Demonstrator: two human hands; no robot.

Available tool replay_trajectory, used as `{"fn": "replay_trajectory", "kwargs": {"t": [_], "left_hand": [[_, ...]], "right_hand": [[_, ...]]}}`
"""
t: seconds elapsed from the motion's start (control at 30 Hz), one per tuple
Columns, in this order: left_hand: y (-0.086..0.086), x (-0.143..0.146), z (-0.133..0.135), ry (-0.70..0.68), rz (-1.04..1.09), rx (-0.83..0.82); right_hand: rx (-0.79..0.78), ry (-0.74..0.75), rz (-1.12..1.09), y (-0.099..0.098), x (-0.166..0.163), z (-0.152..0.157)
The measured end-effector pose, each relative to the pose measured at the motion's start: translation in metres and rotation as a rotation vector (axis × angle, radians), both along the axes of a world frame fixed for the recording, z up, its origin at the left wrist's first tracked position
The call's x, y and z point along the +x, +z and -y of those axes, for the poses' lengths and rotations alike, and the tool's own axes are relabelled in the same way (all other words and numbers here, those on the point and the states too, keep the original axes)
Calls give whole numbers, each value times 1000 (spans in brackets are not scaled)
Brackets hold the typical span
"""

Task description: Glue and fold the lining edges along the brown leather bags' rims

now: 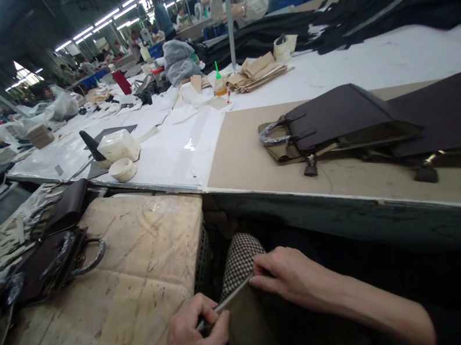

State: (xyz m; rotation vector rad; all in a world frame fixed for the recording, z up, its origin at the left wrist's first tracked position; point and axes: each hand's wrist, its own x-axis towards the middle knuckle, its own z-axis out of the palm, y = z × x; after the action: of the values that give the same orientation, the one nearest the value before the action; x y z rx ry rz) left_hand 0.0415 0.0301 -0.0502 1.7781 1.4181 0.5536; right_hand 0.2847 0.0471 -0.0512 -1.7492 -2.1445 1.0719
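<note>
Head: dk fabric [250,328] in L/R hands [191,338] [290,276]

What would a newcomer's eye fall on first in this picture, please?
Probably the dark bags lying on the tan board at right. Next, below centre, the left hand and right hand pinch the edge of olive material. A green-tipped bottle stands beyond, on the table.

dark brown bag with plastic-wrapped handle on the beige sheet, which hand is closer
Right. The right hand is below and left of the dark brown bag in the picture; the left hand is farther left and lower. Neither touches it.
</note>
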Motion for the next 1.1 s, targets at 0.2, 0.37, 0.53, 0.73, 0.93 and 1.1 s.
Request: {"fn": "replay_trajectory", "kwargs": {"t": [0.2,0.37,0.53,0.73,0.93,1.1], "left_hand": [[-2,2,4,-46,41,54],[-4,1,7,-60,63,113],[1,-1,8,-96,-16,112],[4,-7,-6,15,-113,-84],[0,-7,-17,84,120,-283],[3,-9,-22,58,280,-416]], "right_hand": [[1,-31,61,-1,-5,-2],[92,-7,97,-1,-5,-11],[125,312,-177,-1,2,-25],[-57,283,-334,-5,3,-19],[-27,207,-329,-2,7,0],[-55,169,-367,-4,14,5]]}}
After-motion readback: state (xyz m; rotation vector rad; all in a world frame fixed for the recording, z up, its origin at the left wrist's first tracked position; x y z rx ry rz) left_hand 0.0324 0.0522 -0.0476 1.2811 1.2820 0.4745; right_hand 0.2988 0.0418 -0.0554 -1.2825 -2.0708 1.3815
